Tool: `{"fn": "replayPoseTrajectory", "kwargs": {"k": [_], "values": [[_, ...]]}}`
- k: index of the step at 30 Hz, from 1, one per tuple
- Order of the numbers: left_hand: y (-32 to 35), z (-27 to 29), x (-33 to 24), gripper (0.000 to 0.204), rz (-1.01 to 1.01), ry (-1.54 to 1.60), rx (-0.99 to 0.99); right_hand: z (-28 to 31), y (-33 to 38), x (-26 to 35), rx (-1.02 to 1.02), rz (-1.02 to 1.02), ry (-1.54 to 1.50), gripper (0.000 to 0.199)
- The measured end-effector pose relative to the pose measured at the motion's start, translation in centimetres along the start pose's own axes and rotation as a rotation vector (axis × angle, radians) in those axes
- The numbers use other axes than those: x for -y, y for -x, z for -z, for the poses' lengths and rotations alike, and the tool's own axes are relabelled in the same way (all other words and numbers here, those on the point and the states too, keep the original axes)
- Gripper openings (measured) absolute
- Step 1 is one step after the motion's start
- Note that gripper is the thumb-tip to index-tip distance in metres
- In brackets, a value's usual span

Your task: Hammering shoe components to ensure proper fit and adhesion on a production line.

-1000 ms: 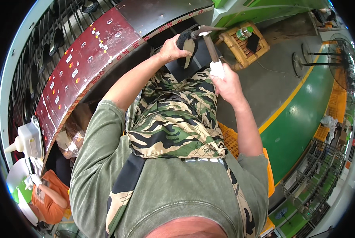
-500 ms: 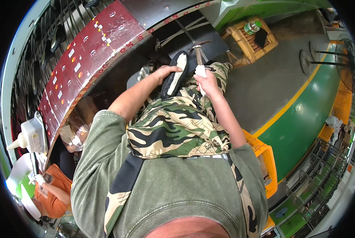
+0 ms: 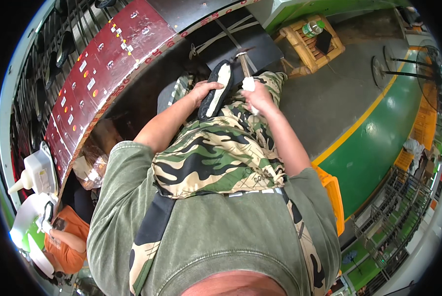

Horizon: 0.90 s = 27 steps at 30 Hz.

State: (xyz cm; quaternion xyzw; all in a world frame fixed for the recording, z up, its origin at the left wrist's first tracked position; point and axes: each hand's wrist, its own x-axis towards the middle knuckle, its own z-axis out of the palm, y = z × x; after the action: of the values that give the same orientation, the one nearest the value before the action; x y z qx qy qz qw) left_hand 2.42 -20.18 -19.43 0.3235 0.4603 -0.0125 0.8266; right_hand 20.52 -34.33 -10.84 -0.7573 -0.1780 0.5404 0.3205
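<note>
My left hand [image 3: 201, 92] is closed on a black shoe [image 3: 216, 96], its pale underside turned up and its long axis pointing away from me. The thumb presses on that pale underside. In my right hand [image 3: 260, 100] is a hammer [image 3: 245, 64], gripped by its white-wrapped handle. The hammer's head points away from me, beyond the shoe's toe end and to its right, apart from the shoe. Both hands are over my lap, which a camouflage apron [image 3: 216, 158] covers.
A dark red bench [image 3: 90, 81] curves along the left, with a rack of black shoes behind it. At the far right stands a bamboo stool [image 3: 307, 54] bearing a bottle. A yellow crate [image 3: 333, 197] is by my right elbow. A co-worker in orange [image 3: 69, 241] works at lower left.
The whole view has shifted slightly. Both hands keep their grips on the shoe and the hammer. The hammer's handle now looks shorter, tilted a little differently.
</note>
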Motion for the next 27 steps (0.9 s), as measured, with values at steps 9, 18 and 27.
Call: {"fn": "replayPoseTrajectory", "kwargs": {"k": [9, 18, 27], "values": [[-0.3, -0.5, -1.2, 0.052, 0.054, 0.032, 0.015, 2.4, 1.8, 7.6, -0.612, 0.893, -0.502, 0.025], [-1.0, 0.5, -0.9, 0.052, 0.107, 0.027, 0.044, 5.8, 2.3, 8.4, -0.351, 0.498, -0.144, 0.018], [-0.8, 0.9, -0.1, 0.053, 0.148, 0.064, 0.108, 0.5, -0.7, 0.6, -0.021, 0.083, 0.212, 0.032]]}}
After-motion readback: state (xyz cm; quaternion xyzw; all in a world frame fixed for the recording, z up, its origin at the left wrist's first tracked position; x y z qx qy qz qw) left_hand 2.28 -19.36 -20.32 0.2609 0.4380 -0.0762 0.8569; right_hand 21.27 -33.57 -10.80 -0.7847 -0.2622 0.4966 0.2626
